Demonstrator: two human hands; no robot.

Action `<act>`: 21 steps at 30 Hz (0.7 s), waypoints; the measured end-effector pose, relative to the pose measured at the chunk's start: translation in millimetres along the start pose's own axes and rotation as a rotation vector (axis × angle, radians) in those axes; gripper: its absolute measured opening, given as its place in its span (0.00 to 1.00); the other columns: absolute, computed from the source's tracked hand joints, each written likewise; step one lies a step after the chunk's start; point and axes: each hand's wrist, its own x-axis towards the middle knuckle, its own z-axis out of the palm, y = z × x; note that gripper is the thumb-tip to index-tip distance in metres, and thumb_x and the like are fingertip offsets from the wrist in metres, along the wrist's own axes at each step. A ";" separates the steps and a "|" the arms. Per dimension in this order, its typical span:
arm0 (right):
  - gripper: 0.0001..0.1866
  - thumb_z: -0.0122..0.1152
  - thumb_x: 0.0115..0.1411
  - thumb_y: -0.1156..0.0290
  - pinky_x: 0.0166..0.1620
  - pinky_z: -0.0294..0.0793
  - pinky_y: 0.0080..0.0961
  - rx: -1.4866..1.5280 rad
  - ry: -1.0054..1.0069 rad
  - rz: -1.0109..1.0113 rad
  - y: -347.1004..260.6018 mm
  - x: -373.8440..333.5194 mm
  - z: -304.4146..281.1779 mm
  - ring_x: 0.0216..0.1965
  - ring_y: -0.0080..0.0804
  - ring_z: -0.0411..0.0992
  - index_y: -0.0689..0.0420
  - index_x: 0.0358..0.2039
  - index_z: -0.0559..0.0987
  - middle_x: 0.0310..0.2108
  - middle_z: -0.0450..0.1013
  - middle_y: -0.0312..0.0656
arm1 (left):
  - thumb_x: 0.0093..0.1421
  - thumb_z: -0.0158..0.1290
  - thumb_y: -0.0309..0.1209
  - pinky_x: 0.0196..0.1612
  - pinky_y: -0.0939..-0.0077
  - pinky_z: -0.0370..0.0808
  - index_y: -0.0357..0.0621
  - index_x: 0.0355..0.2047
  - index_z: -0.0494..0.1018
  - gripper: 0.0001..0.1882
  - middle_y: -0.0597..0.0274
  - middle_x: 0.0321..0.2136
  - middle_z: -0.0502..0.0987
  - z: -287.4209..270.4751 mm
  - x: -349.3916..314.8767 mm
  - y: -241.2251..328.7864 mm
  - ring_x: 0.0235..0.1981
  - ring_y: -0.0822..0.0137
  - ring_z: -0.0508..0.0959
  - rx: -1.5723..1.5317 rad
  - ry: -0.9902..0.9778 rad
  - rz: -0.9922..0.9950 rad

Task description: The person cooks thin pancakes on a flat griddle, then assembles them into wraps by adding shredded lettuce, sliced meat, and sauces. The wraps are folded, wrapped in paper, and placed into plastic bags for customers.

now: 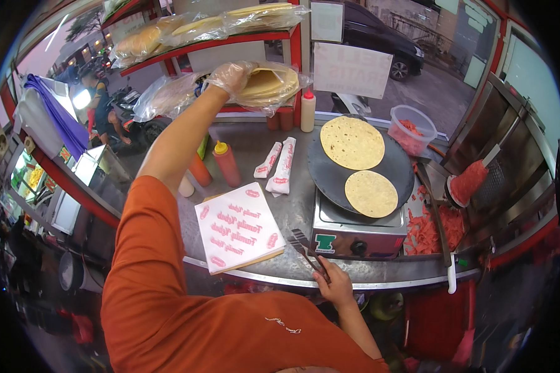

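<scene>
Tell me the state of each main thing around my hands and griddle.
Metal tongs: gripped in right hand
Tortilla bag: filled, left hand touching
Larger tortilla: flat on griddle, unfolded
Smaller tortilla: flat on griddle, unfolded
Plastic tub: open, partly filled
Yellow-topped squeeze bottle: upright
Wrapping paper: flat, stacked

I watch through a single fisheye worn on the head, the left of a pair, facing forward and down over the worktop (pixel 300 212). It sits close above the orange shirt (pixel 230 323) at the lower edge and reaches the street (pixel 438 93) at the top, bending straight edges.
</scene>
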 end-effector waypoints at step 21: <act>0.24 0.70 0.61 0.68 0.34 0.78 0.35 -0.177 0.271 -0.009 -11.7 -0.4 22.2 0.29 0.42 0.78 0.59 0.57 0.80 0.34 0.79 0.46 | 0.70 0.58 0.44 0.40 0.65 0.84 0.39 0.52 0.79 0.21 0.56 0.39 0.85 -82.3 -55.2 69.9 0.37 0.62 0.85 -1.756 -0.326 -0.347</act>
